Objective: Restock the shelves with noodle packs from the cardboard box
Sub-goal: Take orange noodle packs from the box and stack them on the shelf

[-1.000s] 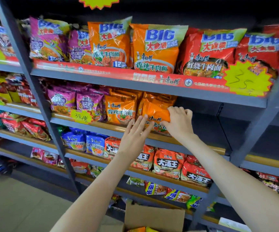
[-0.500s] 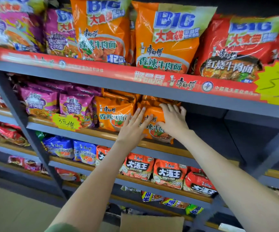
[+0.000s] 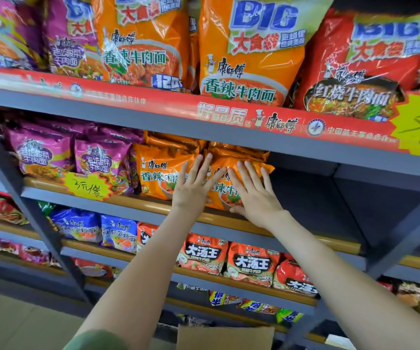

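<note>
Noodle pack (image 3: 225, 192): standing at the right end of the orange row on the second shelf (image 3: 330, 245), leaning slightly outward over the lip.
Left grip (image 3: 193, 188): fingers lying straight and apart, clamping nothing, pressing flat where this pack is meeting its orange neighbour (image 3: 158, 170), probably to level the two faces.
Right grip (image 3: 257, 198): also spread flat, pushing the front back, likely so the pack stops tipping.
Bare shelf space: opening to the right, waiting for stock.
Cardboard box (image 3: 225, 338): sitting below, only its flap showing.
</note>
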Demonstrator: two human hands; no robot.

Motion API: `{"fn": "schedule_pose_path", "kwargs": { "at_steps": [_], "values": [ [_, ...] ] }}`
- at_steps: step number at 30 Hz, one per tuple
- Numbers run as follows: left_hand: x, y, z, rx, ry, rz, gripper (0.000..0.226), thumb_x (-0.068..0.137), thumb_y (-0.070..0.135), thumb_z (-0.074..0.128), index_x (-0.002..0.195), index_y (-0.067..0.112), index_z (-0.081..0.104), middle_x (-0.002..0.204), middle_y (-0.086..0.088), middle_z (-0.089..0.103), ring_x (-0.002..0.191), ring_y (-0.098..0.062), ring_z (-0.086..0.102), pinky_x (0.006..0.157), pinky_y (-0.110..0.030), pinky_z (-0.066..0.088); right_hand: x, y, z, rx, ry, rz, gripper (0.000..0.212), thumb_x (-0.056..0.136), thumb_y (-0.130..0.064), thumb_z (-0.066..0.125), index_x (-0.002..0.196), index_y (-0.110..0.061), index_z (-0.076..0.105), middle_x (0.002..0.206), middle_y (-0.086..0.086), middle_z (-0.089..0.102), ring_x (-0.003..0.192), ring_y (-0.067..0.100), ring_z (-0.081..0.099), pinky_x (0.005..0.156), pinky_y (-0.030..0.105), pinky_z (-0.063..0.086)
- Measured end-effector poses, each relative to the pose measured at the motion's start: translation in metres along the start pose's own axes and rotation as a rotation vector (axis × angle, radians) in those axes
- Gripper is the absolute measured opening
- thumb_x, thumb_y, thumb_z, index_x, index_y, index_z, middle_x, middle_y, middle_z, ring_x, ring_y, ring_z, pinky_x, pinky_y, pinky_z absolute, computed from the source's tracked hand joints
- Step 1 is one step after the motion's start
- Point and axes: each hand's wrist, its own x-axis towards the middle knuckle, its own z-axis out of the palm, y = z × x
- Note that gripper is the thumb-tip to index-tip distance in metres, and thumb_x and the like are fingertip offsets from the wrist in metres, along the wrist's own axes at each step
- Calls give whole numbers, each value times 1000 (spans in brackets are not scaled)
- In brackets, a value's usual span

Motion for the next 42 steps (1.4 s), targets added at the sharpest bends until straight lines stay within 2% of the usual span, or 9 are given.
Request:
{"fn": "schedule_pose_path", "kwargs": {
  "at_steps": [3,5,10,15,27,32,36,38,42],
  "values": [
    [-8,5,1,-55,188,24,93,84,42,67,153,22,8,157,-16,2,145,-33,12,114,-52,12,0,-1,-1,-5,-6,-3,92,92,-57,45,145,-19,-20,150,7,-28,140,26,-27,111,47,-23],
    [-14,9,3,-64,275,84,78,89,37,63,151,18,19,156,-14,19,143,-30,23,113,-52,19,-4,-2,-4,0,32,-1,86,93,-57,44,148,-19,-11,154,7,-19,143,25,-20,113,48,-18],
    [-46,37,3,-185,316,-53,61,97,44,31,151,18,22,156,-14,22,145,-29,16,114,-53,12,-42,-22,-8,24,233,17,77,92,-47,52,153,-20,13,158,8,2,146,28,-2,115,52,-3],
    [-110,77,8,-305,284,-204,61,97,47,32,152,23,23,158,-14,11,145,-33,10,114,-55,4,-110,-64,6,95,295,16,80,88,-38,60,152,-19,17,158,8,8,146,30,3,114,53,-2],
    [-368,193,161,-415,-386,-462,65,90,52,37,148,22,36,155,-14,25,142,-33,20,109,-59,12,-301,-180,198,354,-373,-136,104,62,-33,84,150,-18,28,156,9,23,143,31,19,115,53,6],
    [-455,259,259,-438,-626,-436,65,88,50,36,145,20,40,151,-15,34,139,-32,22,107,-59,13,-369,-228,320,419,-589,-209,105,57,-33,85,147,-14,35,151,13,35,138,31,30,106,51,34],
    [-495,301,327,-440,-691,-464,65,88,48,35,147,20,33,153,-15,30,141,-33,25,108,-59,12,-383,-274,391,592,-812,-80,80,86,-39,66,148,-8,27,136,12,50,122,29,48,97,36,43],
    [-508,316,352,-447,-711,-493,66,89,47,36,149,20,26,154,-16,27,141,-34,27,109,-59,10,-378,-297,415,773,-965,135,65,97,-38,50,149,-10,23,138,13,47,126,29,45,97,34,38],
    [-518,329,377,-477,-725,-551,64,92,45,35,150,19,25,152,-15,32,141,-34,28,112,-60,8,-367,-337,445,1033,-990,679,51,93,-37,58,134,-11,43,126,9,59,116,30,56,78,26,41]
  ]
}}
